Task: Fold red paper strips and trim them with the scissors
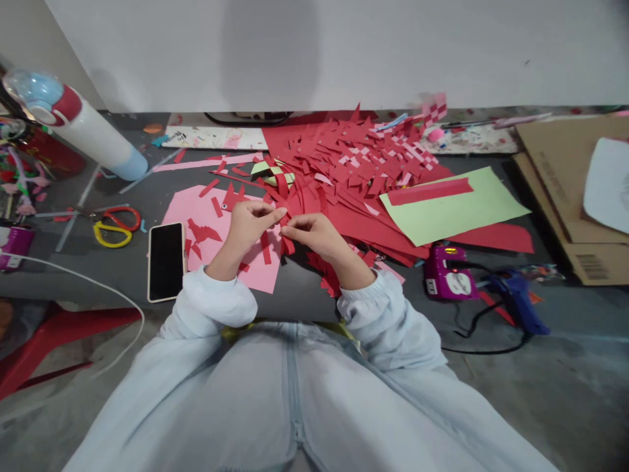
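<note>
Between my two hands is a narrow red paper strip (284, 221), pinched at its ends by the fingertips. My left hand (248, 226) closes thumb and forefinger on it from the left; my right hand (315, 235) does the same from the right. Under the left hand lies a pink paper sheet (258, 280) with red scraps, including a jagged piece (202, 231). Just beyond the hands spreads a heap of cut red paper pieces (339, 154), some woven pink and red. Curled red strips and part of the held strip are partly hidden by my fingers.
At left are scissors (115, 226), a phone (166, 262) and a white bottle (93, 131). On the right lie a light green sheet (442, 216), a purple box (449, 272), a blue glue gun (518, 301) with its cord, and cardboard (555, 170). A wall (393, 52) stands behind.
</note>
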The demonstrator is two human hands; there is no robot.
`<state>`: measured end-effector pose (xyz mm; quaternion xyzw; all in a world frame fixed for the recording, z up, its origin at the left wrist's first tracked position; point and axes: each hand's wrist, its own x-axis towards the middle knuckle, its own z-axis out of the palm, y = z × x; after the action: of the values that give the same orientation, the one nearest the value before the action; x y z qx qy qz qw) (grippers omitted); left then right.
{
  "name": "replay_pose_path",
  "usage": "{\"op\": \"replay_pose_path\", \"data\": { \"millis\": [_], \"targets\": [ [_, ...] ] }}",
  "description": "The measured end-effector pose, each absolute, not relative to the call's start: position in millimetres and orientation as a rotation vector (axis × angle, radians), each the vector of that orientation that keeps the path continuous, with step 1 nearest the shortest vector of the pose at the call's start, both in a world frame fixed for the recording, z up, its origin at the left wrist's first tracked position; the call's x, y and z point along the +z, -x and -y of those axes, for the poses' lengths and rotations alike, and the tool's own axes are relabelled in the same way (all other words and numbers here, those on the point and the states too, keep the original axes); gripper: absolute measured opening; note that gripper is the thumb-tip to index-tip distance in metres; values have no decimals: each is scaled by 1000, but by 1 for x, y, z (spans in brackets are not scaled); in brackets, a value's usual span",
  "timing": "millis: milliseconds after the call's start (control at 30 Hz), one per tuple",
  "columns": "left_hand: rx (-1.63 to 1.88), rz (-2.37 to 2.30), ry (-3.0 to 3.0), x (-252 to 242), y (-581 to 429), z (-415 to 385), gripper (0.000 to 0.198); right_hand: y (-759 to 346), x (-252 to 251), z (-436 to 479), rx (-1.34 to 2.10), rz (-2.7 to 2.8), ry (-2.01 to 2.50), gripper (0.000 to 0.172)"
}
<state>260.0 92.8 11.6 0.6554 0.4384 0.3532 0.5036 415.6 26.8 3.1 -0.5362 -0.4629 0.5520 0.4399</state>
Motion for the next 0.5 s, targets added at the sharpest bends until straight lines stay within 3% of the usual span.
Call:
{"op": "replay_pose_path", "data": {
  "millis": [500],
  "targets": [
    [837, -1006, -1579, 18, -260, -90, 37, -417, -1, -26, 1348, 1151, 1305, 42]
  ]
}}
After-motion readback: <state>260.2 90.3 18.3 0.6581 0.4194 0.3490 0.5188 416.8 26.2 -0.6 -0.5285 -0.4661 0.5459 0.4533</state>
